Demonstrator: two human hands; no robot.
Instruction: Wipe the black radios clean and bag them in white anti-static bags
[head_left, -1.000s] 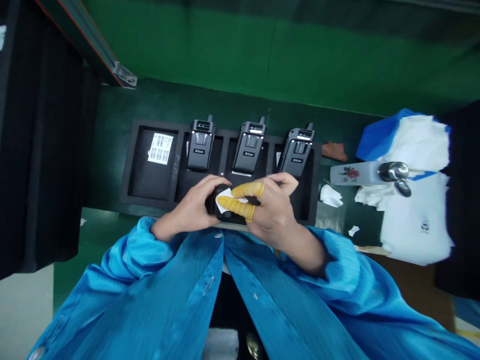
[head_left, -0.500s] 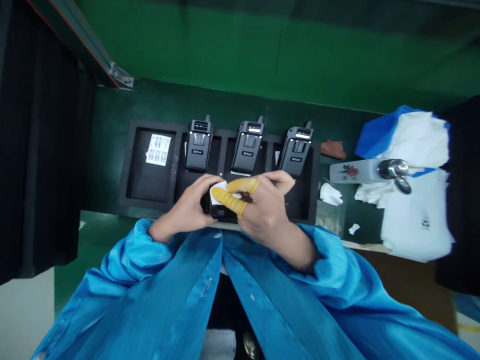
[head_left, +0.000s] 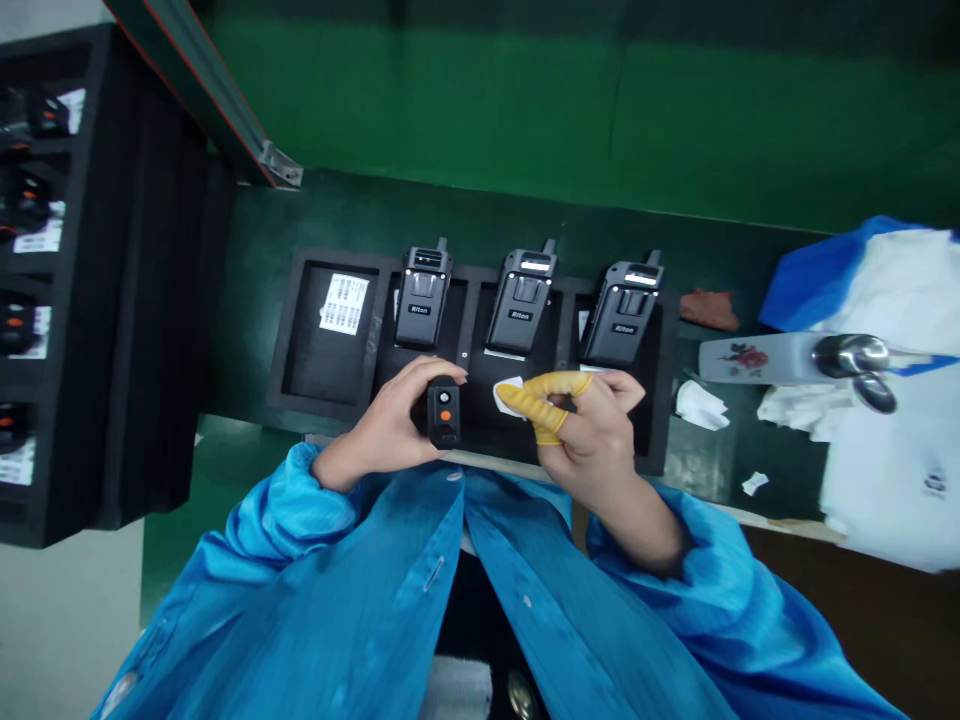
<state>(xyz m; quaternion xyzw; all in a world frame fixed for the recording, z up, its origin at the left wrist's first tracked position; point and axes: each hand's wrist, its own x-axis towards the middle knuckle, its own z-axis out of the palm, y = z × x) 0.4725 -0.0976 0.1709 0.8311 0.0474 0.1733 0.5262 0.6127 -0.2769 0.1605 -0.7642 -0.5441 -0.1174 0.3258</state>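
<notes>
Along green bench (head_left: 360, 208), wall (head_left: 525, 120) behind: tray (head_left: 322, 375) by edge (head_left: 502, 464); my left hand (head_left: 390, 425) clasping radio (head_left: 444, 425), right hand (head_left: 596, 430), apart, pinching cloth (head_left: 505, 383).

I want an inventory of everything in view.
Table: one, green, centre
Wall: one, green, behind table
Foam tray: one, black, on table
Radios: three, dark grey, across tray
Stacked trays: several, black, far left
Stored devices: four visible, dark, stacked trays
Labels: several, white, in trays
Held device: one, black, left hand
Held piece: one, white, right hand
Crumpled piece: one, brown, right of tray
Printed container: one, whitish, right
Box: one, blue, far right
Loose pieces: several, white, right
Finger covers: several, yellow, right hand
Jacket: one, blue, foreground
Hands: two, centre
</notes>
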